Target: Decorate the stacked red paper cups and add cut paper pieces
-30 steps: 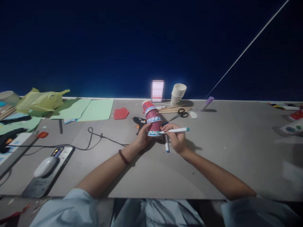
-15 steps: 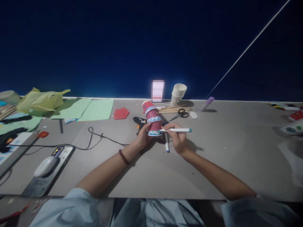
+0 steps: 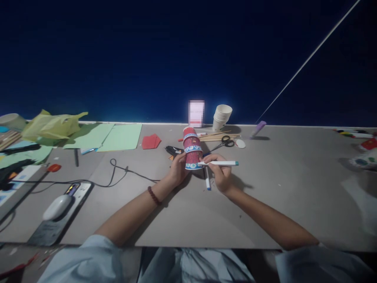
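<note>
A stack of painted paper cups point(image 3: 193, 149), red with blue-and-white patterned bands, is held tilted over the table. My left hand point(image 3: 178, 169) is closed around its left side, with some fingers hidden behind it. In my right hand point(image 3: 221, 173) is a white marker point(image 3: 222, 163) with a green end, gripped like a pen. Its tip points left and meets the lowest patterned band. Under my right hand lies another white marker point(image 3: 207, 180) with a blue end. A black glue gun point(image 3: 173, 150) lies just behind my left hand, partly covered.
Black scissors point(image 3: 226, 142), wooden sticks point(image 3: 216, 137) and a stack of white paper cups point(image 3: 222, 116) are behind the hands. Red paper point(image 3: 151, 141) and green sheets point(image 3: 120, 136) lie left. A cable point(image 3: 113, 173) runs to a power strip point(image 3: 22, 186). A purple-capped glue stick point(image 3: 259, 129) stands right.
The top of the painted cup stack has swung to the right, turning the stack slightly in my left hand. My right hand and its marker have barely moved.
</note>
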Available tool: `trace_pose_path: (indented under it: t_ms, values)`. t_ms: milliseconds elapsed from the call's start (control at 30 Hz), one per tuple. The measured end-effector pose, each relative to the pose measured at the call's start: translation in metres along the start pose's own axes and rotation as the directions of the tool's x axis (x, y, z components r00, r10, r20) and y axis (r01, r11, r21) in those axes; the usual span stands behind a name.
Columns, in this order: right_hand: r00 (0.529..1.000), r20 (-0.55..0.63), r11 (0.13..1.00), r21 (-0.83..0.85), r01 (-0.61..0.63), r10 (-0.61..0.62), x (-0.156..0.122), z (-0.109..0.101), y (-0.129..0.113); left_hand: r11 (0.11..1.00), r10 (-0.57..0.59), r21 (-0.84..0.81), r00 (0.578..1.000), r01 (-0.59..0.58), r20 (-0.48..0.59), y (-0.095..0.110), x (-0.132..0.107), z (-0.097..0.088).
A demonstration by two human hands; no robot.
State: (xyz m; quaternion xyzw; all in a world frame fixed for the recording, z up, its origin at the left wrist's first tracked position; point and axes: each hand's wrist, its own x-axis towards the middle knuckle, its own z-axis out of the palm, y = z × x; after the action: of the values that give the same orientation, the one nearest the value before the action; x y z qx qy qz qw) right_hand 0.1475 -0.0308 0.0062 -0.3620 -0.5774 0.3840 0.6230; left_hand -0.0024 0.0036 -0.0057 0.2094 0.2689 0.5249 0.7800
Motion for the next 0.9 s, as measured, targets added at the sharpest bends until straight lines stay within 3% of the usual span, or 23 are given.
trace_pose_path:
  t_ms: [200, 500, 633, 900]
  values:
    - [0.999, 0.029, 0.999, -0.012, 0.038, -0.038, -0.001, 0.001, -0.004, 0.999, -0.003, 0.032, 0.999, 0.002, 0.037, 0.000, -0.001, 0.002]
    - [1.000, -0.019, 1.000, -0.012, 0.020, -0.020, 0.001, -0.001, 0.007, 1.000, -0.027, 0.005, 0.998, 0.028, -0.058, 0.002, -0.002, 0.002]
    - [1.000, 0.011, 1.000, -0.017, 0.011, -0.011, 0.002, -0.001, 0.007, 0.999, -0.045, -0.031, 0.990, 0.041, -0.131, 0.005, -0.002, 0.001]
    - [0.996, 0.039, 0.992, -0.096, 0.080, -0.077, 0.002, 0.000, 0.003, 0.998, -0.045, -0.043, 0.990, 0.039, -0.131, 0.005, -0.004, 0.004]
